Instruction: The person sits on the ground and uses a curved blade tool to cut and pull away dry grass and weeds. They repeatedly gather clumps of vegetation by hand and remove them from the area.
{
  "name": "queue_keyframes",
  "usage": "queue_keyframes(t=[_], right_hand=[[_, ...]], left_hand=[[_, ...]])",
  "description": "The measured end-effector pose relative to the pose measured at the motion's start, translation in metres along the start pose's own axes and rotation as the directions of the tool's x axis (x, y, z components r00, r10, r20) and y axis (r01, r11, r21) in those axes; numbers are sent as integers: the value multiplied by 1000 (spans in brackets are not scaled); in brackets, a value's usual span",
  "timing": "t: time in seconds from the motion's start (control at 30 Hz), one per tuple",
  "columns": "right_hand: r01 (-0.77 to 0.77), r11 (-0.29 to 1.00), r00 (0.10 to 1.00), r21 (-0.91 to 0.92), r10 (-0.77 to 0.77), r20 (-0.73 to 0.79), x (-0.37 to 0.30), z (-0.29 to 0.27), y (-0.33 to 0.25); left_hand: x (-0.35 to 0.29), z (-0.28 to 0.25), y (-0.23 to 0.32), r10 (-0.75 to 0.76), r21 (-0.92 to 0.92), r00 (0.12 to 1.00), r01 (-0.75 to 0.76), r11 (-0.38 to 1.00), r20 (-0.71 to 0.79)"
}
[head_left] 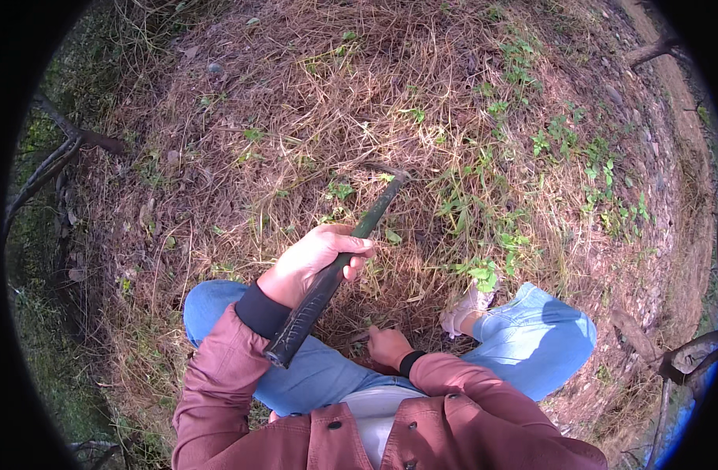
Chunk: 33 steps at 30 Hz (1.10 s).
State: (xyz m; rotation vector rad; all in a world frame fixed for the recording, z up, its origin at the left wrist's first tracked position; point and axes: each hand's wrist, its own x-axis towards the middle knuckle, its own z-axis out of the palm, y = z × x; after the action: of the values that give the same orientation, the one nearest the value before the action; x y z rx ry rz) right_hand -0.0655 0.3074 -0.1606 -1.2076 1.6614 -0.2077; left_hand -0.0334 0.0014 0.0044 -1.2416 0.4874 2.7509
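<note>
My left hand [316,262] is wrapped round the handle of a sickle [312,301], with the thumb laid along it. The sickle has a black ribbed grip and a green shaft, slanting up and to the right. Its thin dark blade sticks out leftward from the far end, over dry grass [296,110]. Low between my legs, my right hand [388,347] is closed, close to the ground litter. Whatever its fingers may hold is hidden.
My bent legs in blue jeans [531,345] spread to both sides, with a pale shoe [467,307] at the right. Green weeds [602,172] grow at the right. Bare branches [65,145] reach in at the left, and another branch [692,356] at the lower right.
</note>
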Motion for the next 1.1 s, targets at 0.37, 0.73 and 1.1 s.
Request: queue_keyframes(t=[0.37,0.73,1.1], right_hand=[[168,941,985,-295,-149,87,6,5,3],[-73,-247,982,966,153,113,55,-96,-15],[233,36,962,972,137,-236,58,-191,-35]], left_hand=[[-35,43,-51,130,157,991,-122,980,-41],[-45,30,-193,191,389,971,-122,913,-145],[-29,34,-139,660,978,748,-82,191,-66]])
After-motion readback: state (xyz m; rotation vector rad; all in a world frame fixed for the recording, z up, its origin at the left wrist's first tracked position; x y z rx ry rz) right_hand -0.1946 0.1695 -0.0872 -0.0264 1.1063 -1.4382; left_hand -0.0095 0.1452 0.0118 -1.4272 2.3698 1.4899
